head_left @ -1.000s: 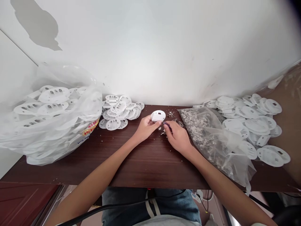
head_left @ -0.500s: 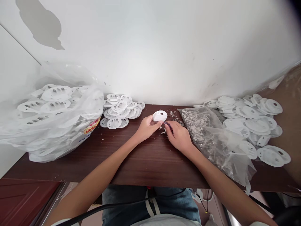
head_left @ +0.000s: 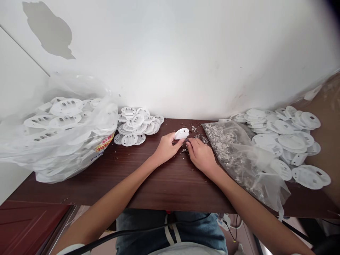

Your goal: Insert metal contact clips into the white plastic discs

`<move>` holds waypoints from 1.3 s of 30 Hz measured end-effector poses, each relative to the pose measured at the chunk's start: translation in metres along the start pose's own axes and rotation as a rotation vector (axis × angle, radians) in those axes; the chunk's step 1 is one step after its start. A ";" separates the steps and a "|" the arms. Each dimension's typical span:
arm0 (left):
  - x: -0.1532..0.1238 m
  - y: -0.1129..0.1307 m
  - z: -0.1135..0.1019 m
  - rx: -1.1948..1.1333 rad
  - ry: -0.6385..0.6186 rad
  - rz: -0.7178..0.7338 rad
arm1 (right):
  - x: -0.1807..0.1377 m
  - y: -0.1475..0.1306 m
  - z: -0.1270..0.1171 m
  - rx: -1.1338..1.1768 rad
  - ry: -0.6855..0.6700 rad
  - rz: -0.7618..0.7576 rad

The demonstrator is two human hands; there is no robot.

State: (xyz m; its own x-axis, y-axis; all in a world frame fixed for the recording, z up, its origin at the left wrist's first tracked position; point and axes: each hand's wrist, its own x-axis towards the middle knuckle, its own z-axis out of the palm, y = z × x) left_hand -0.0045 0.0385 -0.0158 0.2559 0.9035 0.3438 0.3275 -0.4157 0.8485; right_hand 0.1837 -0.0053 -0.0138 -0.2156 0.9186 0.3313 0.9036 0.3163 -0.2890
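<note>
My left hand (head_left: 165, 146) grips a round white plastic disc (head_left: 181, 133) by its edge, tilted just above the dark wooden table (head_left: 164, 180). A small metal piece sits in the disc's middle. My right hand (head_left: 199, 153) rests close beside it, fingers curled and pinched over a scatter of small metal parts (head_left: 196, 136) on the table; what its fingertips hold is too small to make out. Both hands nearly touch at the fingertips.
A clear plastic bag (head_left: 240, 156) of small metal parts lies right of my hands. Loose white discs (head_left: 285, 136) are heaped at far right. A pile of slotted discs (head_left: 136, 124) lies back left, beside a big plastic bag (head_left: 61, 131) full of them. A white wall rises behind.
The disc in my left hand has tipped from facing up to more edge-on and moved slightly right. My right hand stays over the metal parts, fingers now curled lower.
</note>
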 end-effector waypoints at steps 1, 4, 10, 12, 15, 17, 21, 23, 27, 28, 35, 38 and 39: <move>0.000 0.000 0.000 0.020 0.001 0.005 | 0.000 0.000 0.000 -0.003 -0.006 -0.001; 0.000 0.002 0.000 0.054 0.003 0.022 | 0.001 0.001 0.002 -0.012 -0.025 -0.010; 0.001 0.001 0.000 0.065 -0.012 0.026 | 0.001 0.002 0.005 -0.045 -0.034 -0.027; 0.000 0.002 0.000 0.091 -0.015 0.033 | 0.001 0.001 0.005 -0.067 -0.035 -0.029; -0.002 0.006 0.001 0.166 -0.002 0.063 | 0.001 0.000 0.005 -0.091 -0.048 -0.017; -0.005 0.010 0.001 0.217 0.006 0.086 | 0.001 -0.001 0.004 -0.099 -0.064 -0.011; -0.011 0.015 0.003 0.253 -0.008 0.137 | 0.003 -0.002 0.004 -0.104 -0.093 0.007; -0.013 0.016 0.004 0.289 -0.008 0.169 | 0.003 -0.003 0.003 -0.103 -0.103 0.011; -0.016 0.018 0.010 0.388 0.004 0.215 | 0.003 -0.003 0.004 -0.112 -0.113 0.017; -0.016 0.019 0.011 0.410 0.004 0.227 | 0.003 -0.003 0.004 -0.117 -0.115 0.019; -0.017 0.022 0.022 0.494 0.015 0.222 | 0.003 0.000 0.008 -0.125 -0.097 0.028; -0.018 0.023 0.025 0.522 0.033 0.213 | 0.004 0.001 0.009 -0.094 -0.079 0.032; -0.018 0.024 0.025 0.528 0.041 0.215 | 0.004 0.001 0.009 -0.083 -0.073 0.036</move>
State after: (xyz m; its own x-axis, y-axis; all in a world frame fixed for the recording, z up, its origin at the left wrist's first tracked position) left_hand 0.0218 0.0095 -0.0120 0.3355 0.7916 0.5107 0.6847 -0.5773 0.4450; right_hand 0.1809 0.0009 -0.0206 -0.2061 0.9447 0.2549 0.9380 0.2650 -0.2234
